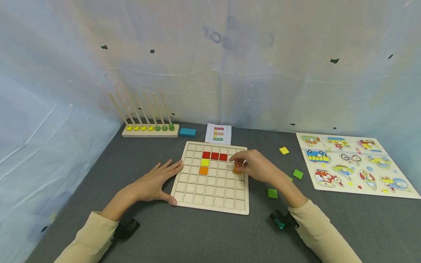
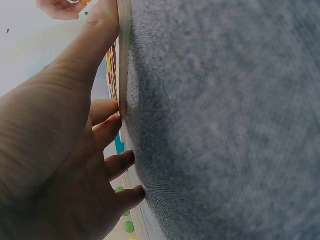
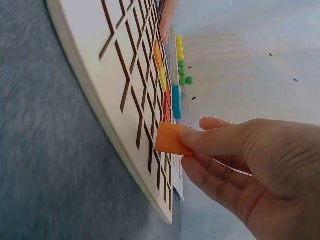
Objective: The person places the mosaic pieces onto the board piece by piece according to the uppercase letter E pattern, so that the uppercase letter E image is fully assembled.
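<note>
A wooden grid board (image 1: pixel 210 200) lies on the dark cloth, with three red tiles (image 1: pixel 215 156) in a row, a yellow tile (image 1: pixel 205 162) under the leftmost red and an orange tile (image 1: pixel 203 170) below that. My right hand (image 1: pixel 260 166) pinches another orange tile (image 3: pixel 170 139) between thumb and fingers over the board's right side. My left hand (image 1: pixel 152 182), fingers spread, rests at the board's left edge, the thumb by the lower left corner; in the left wrist view the same hand (image 2: pixel 75 125) touches the board's edge (image 2: pixel 124 65).
Behind the board lie a printed pattern card (image 1: pixel 227 139) and a blue block (image 1: pixel 188 132), beside a peg stand (image 1: pixel 150 134) with yellow and green beads. Right of the board are green tiles (image 1: pixel 272 193), a yellow tile (image 1: pixel 284 150) and a picture puzzle board (image 1: pixel 358 168).
</note>
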Demonstrator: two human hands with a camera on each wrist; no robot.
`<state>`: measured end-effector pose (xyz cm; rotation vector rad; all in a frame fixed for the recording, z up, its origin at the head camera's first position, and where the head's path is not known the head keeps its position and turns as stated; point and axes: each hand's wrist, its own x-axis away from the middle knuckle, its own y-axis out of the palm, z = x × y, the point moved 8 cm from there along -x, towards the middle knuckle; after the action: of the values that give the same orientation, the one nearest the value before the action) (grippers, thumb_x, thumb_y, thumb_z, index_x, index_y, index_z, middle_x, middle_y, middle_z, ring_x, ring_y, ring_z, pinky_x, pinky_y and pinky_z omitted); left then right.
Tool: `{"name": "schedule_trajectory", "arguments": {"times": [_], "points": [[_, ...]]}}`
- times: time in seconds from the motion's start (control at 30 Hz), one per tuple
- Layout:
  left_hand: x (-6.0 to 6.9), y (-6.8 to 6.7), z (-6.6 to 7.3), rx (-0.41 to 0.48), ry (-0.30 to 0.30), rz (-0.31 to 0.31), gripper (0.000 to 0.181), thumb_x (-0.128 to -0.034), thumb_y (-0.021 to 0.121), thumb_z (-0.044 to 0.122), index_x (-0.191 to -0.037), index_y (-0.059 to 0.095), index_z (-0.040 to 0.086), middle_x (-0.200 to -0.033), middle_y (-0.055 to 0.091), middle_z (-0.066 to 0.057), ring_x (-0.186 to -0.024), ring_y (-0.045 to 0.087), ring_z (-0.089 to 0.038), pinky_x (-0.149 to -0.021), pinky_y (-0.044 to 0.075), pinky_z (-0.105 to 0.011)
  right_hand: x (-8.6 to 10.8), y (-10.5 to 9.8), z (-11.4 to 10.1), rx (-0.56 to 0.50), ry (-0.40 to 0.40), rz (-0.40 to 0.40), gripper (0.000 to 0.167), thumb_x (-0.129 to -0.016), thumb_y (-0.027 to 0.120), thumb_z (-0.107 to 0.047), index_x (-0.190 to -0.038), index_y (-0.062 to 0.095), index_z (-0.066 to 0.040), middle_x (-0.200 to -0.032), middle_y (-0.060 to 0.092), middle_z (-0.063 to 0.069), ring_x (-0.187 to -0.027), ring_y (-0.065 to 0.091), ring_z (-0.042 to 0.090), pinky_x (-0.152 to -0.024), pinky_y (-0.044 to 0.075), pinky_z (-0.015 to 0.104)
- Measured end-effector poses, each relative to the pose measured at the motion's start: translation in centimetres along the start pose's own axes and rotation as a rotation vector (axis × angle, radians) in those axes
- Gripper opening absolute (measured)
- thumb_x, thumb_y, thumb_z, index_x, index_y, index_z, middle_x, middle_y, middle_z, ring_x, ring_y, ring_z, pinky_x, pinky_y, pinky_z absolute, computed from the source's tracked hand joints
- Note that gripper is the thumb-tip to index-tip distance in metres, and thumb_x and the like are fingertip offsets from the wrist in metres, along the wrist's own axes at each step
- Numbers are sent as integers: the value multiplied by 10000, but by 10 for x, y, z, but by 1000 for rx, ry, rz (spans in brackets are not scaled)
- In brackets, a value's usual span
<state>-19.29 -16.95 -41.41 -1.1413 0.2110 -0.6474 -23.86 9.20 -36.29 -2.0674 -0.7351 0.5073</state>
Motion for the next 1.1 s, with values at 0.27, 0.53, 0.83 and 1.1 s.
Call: {"name": "schedule_trajectory", "arguments": {"times": [0.27, 0.53, 0.83, 1.1], "points": [[1, 0, -1, 3, 15, 11, 1214, -655, 718, 710, -1569, 220, 86, -1631, 157, -101, -1479, 103, -405, -1144, 73, -647, -16, 12, -17, -43, -39, -16, 308, -849, 742, -4, -1154, 698, -13, -932, 685, 11, -858, 617, 141, -758, 548, 321], [1, -1, -1, 9, 21, 16, 1205, -660, 703, 721, -1569, 225, 91, -1631, 159, -98, -1480, 104, -404, -1144, 67, -647, -31, 25, -35, -50, -96, -27, 278, -857, 736, -4, -1133, 701, -8, -922, 692, 17, -842, 618, 125, -743, 537, 267], [0, 1, 1, 12, 27, 9, 1198, -666, 707, 713, -1566, 230, 83, -1630, 161, -103, -1478, 107, -407, -1141, 71, -653, -48, 39, -39, -75, -99, -38, 253, -867, 720, 7, -1119, 701, -5, -919, 699, 50, -835, 625, 144, -746, 536, 245], [1, -1, 1, 4, 18, 11, 1205, -662, 703, 721, -1568, 226, 86, -1630, 161, -99, -1478, 108, -407, -1142, 74, -651, -52, 47, -35, -27, -32, -41, 230, -879, 705, 9, -1107, 713, -17, -943, 711, 47, -851, 645, 147, -773, 537, 244]]}}
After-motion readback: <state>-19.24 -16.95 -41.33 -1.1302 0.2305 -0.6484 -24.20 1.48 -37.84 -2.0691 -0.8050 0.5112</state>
